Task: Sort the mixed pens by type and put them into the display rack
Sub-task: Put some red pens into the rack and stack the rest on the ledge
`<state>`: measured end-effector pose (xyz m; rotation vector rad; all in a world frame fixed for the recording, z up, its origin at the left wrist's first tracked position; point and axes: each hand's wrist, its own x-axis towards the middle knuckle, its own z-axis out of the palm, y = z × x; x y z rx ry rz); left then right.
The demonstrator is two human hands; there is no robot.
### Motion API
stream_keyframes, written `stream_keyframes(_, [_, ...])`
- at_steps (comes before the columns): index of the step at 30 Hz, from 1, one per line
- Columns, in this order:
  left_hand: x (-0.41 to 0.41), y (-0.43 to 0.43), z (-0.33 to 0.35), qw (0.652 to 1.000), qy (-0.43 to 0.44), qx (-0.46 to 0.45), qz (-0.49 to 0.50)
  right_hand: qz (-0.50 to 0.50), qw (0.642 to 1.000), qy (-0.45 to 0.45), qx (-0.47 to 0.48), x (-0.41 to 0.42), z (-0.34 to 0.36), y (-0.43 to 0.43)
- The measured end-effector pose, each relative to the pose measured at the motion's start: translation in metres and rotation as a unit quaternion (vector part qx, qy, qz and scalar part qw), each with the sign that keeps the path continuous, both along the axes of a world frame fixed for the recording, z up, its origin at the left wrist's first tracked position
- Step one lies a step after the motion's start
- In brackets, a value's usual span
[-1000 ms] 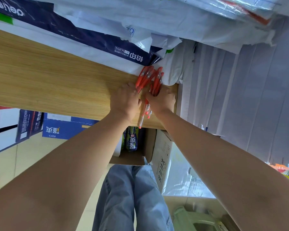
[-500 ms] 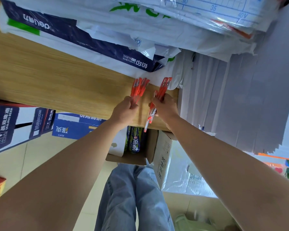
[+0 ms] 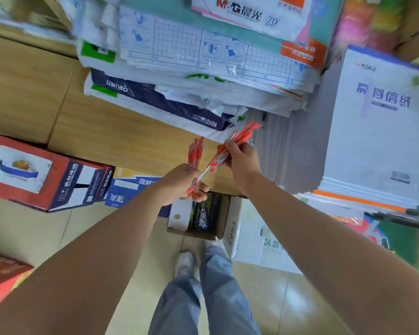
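The person is wearing loose, pale blue-grey denim jeans (image 3: 203,298), which are showing at six o'clock in the view, the fabric falling in soft folds down both legs. Below the hems, pale whitish shoes (image 3: 184,263) are peeking out, one lying toward seven o'clock of the other; blur is hiding their finer details. The left forearm (image 3: 94,250) is filling the view from eight o'clock and the right forearm (image 3: 312,226) from four o'clock, both showing bare skin with no cloth over them. The left grip (image 3: 179,182) and the right grip (image 3: 243,162), just above centre toward twelve o'clock, are likewise showing bare.
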<state>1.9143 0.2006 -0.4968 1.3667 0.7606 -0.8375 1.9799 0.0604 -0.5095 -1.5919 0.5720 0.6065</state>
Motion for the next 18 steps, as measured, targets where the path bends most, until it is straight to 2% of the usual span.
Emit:
stream_keyframes(7, [-0.020,0.005,0.073,0.985,-0.121,0.027,-0.121,-0.021,0.996,-0.011,0.085,-0.037,0.065,0.001])
stream_keyframes(11, [-0.032,-0.005,0.112,0.973,-0.150,0.053,-0.165,-0.012,0.996,-0.048,0.073,-0.060,0.103,-0.007])
stream_keyframes(18, [-0.035,-0.036,0.170,0.915,-0.263,0.153,-0.264,-0.059,0.989,-0.126,0.051,-0.068,0.181,-0.071])
